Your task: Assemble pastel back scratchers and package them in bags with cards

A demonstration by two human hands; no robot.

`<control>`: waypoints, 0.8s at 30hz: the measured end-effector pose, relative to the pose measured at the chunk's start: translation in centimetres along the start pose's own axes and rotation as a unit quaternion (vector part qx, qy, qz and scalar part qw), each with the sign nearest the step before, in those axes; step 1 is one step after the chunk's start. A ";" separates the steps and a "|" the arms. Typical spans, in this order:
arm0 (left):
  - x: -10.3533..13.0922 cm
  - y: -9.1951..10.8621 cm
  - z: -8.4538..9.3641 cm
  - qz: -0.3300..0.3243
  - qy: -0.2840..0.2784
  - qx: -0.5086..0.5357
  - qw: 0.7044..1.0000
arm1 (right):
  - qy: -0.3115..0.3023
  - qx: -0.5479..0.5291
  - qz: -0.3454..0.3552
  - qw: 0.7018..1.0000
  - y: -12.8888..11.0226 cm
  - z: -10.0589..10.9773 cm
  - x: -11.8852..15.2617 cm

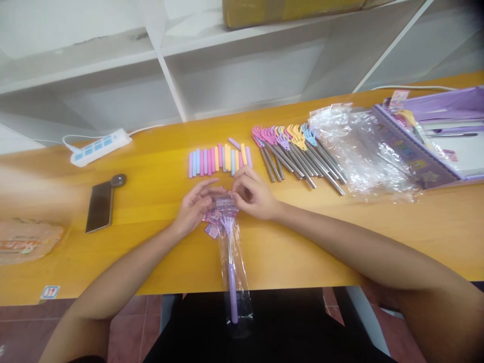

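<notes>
yellow table [159, 201] — both hands [194, 206] on bagged scratcher [231, 262]

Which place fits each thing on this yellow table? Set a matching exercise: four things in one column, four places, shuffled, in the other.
Things:
1. power strip
2. phone
3. purple box
4. bagged back scratcher

Places:
A. under both hands, handle over the near edge
B. far right of the table
C. far left, by the back edge
D. left of the hands, lying flat

Pairs: 1-C, 2-D, 3-B, 4-A
</notes>
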State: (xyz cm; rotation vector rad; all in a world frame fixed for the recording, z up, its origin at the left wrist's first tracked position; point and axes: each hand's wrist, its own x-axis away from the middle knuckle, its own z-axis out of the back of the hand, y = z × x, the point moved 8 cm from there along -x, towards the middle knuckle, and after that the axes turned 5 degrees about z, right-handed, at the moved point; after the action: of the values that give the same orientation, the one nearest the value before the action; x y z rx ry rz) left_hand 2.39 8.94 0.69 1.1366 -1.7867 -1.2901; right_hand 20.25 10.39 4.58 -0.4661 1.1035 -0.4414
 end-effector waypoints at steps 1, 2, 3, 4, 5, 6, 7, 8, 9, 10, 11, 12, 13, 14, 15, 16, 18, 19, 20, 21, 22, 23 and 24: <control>0.0 -0.2 0.0 0.003 -0.003 -0.027 1.000 | 0.005 0.002 0.006 1.000 -0.2 0.1 0.0; 0.0 -0.4 -0.1 0.003 -0.005 -0.056 0.998 | 0.010 0.005 0.009 1.000 -0.3 0.3 0.0; 0.0 -0.6 -0.1 0.002 -0.006 -0.084 0.996 | 0.015 0.007 0.009 1.000 -0.4 0.4 0.0; 0.0 -0.8 -0.2 0.000 -0.005 -0.106 0.994 | 0.020 0.009 0.010 1.000 -0.4 0.6 -0.1; 0.1 -1.0 -0.2 -0.002 -0.004 -0.121 0.993 | 0.022 0.009 0.013 1.000 -0.5 0.6 -0.1; 0.1 -1.1 -0.3 -0.005 -0.004 -0.130 0.992 | 0.022 0.008 0.021 1.000 -0.7 0.6 -0.1; 0.2 -1.2 -0.3 -0.007 -0.003 -0.136 0.991 | 0.018 0.006 0.034 0.999 -0.9 0.6 -0.1; 0.2 -1.3 -0.4 -0.007 -0.001 -0.144 0.990 | 0.011 0.002 0.050 0.999 -1.2 0.4 -0.1; 0.3 -1.3 -0.4 -0.005 0.002 -0.151 0.988 | 0.000 -0.003 0.067 0.998 -1.5 0.2 -0.1; 0.3 -1.3 -0.4 -0.004 0.005 -0.158 0.987 | -0.013 -0.009 0.080 0.997 -1.7 -0.1 0.0; 0.3 -1.2 -0.4 -0.003 0.008 -0.164 0.986 | -0.027 -0.014 0.089 0.996 -1.8 -0.4 0.1; 0.3 -1.1 -0.4 -0.005 0.010 -0.169 0.986 | -0.040 -0.018 0.093 0.995 -1.9 -0.7 0.2; 0.3 -0.9 -0.4 -0.009 0.010 -0.171 0.985 | -0.051 -0.020 0.094 0.994 -1.9 -0.9 0.3; 0.3 -0.7 -0.4 -0.013 0.010 -0.172 0.985 | -0.057 -0.019 0.092 0.994 -1.8 -1.1 0.4; 0.3 -0.6 -0.5 -0.016 0.008 -0.173 0.985 | -0.061 -0.016 0.091 0.994 -1.7 -1.2 0.5; 0.3 -0.5 -0.6 -0.016 0.004 -0.174 0.985 | -0.063 -0.014 0.089 0.994 -1.7 -1.2 0.6; 0.5 -0.3 -0.8 -0.010 -0.008 -0.171 0.985 | -0.068 -0.010 0.086 0.994 -1.5 -1.3 0.6; 0.5 -0.3 -0.9 -0.007 -0.015 -0.168 0.986 | -0.071 -0.008 0.086 0.994 -1.5 -1.3 0.6; 0.6 -0.2 -0.9 -0.003 -0.019 -0.164 0.986 | -0.075 -0.004 0.086 0.993 -1.5 -1.3 0.6; 0.7 -0.2 -0.9 0.001 -0.019 -0.160 0.987 | -0.080 0.001 0.086 0.993 -1.5 -1.3 0.7; 0.7 -0.2 -0.9 0.004 -0.016 -0.158 0.987 | -0.086 0.005 0.086 0.993 -1.5 -1.4 0.7; 0.7 -0.2 -0.8 0.006 -0.008 -0.157 0.988 | -0.093 0.006 0.087 0.992 -1.5 -1.5 0.7; 0.6 -0.3 -0.7 0.008 0.002 -0.158 0.987 | -0.101 0.004 0.088 0.991 -1.6 -1.6 0.7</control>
State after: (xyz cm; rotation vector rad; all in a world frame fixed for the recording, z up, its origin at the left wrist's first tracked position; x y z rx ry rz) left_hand 2.84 8.07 0.67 0.9447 -1.5168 -1.4955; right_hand 18.93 8.50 4.34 -0.3934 0.9363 -0.2374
